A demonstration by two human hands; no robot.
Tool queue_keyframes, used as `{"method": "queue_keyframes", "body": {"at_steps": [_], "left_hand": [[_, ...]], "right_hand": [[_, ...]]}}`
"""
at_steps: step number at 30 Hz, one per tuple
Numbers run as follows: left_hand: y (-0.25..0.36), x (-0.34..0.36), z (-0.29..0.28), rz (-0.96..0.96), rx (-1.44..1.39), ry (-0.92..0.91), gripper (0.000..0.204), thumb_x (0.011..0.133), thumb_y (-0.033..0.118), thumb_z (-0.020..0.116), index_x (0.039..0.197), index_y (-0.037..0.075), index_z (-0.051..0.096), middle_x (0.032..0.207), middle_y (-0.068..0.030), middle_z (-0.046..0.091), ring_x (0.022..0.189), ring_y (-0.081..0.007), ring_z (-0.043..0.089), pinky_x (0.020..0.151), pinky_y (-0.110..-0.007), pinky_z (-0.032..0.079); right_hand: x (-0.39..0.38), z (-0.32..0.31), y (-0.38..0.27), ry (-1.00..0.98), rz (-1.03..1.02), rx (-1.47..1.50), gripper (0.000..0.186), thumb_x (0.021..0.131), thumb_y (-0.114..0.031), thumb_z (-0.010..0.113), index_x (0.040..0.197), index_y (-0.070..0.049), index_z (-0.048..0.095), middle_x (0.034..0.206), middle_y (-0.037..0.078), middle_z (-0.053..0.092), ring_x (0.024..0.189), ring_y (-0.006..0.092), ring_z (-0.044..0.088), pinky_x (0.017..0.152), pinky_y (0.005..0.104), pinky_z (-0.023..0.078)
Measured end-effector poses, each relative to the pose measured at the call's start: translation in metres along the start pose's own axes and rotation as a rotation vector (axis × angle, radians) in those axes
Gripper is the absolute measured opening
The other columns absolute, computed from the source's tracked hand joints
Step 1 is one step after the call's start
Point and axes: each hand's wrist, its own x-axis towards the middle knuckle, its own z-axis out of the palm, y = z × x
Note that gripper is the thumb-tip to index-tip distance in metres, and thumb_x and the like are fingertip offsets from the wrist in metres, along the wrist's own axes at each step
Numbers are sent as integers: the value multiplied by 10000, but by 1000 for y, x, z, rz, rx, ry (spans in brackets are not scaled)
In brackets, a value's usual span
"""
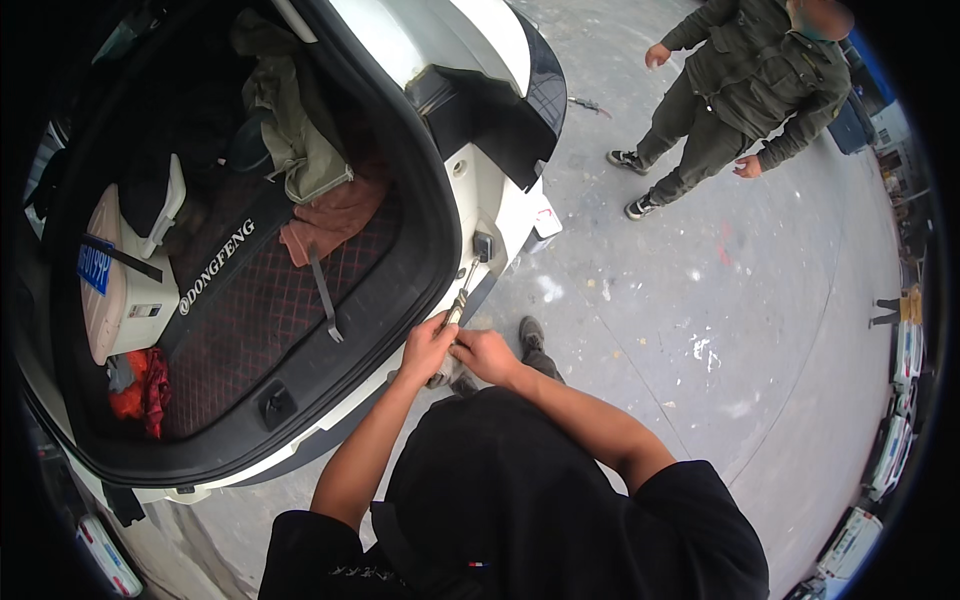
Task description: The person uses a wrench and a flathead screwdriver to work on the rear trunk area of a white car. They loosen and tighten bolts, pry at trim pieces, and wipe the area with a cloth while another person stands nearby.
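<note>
My left hand point(427, 347) is wrapped round a long metal tool with a thin rod point(457, 306), near the rear corner of a white car. The rod points up and away along the bare body panel point(486, 215), its far end by a small dark block point(484, 246) on the panel. My right hand point(488, 354) is closed beside the left, its fingers against the tool's near end; the grip is partly hidden. The exact kind of tool cannot be made out. Below my left hand hangs a greyish part point(440, 374), partly covered.
The trunk opening point(455, 215) stands at the left, with a brown cloth point(335, 215), a pale jacket point(300, 140) and a white-and-pink box point(145, 310) inside. A black trim piece point(490, 115) sticks out at the corner. Another person point(745, 90) stands on the grey floor point(760, 330) at far right.
</note>
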Motion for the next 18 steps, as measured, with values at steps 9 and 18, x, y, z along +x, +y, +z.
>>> {"method": "queue_keyframes", "body": {"at_steps": [9, 18], "left_hand": [[-23, 3, 1, 24, 68, 22, 294, 871, 202, 574, 1088, 10, 622, 660, -50, 562, 607, -95, 472, 563, -291, 409], [-15, 4, 8, 189, 666, 242, 411, 859, 308, 591, 1200, 79, 604, 879, -193, 669, 822, -377, 636, 711, -447, 492]], "right_hand": [[-3, 14, 13, -23, 39, 8, 210, 824, -194, 646, 959, -34, 629, 847, 198, 642, 792, 408, 603, 676, 455, 492], [4, 33, 33, -115, 133, 270, 296, 895, -291, 575, 984, -11, 613, 865, 237, 641, 832, 435, 596, 732, 462, 481]]}}
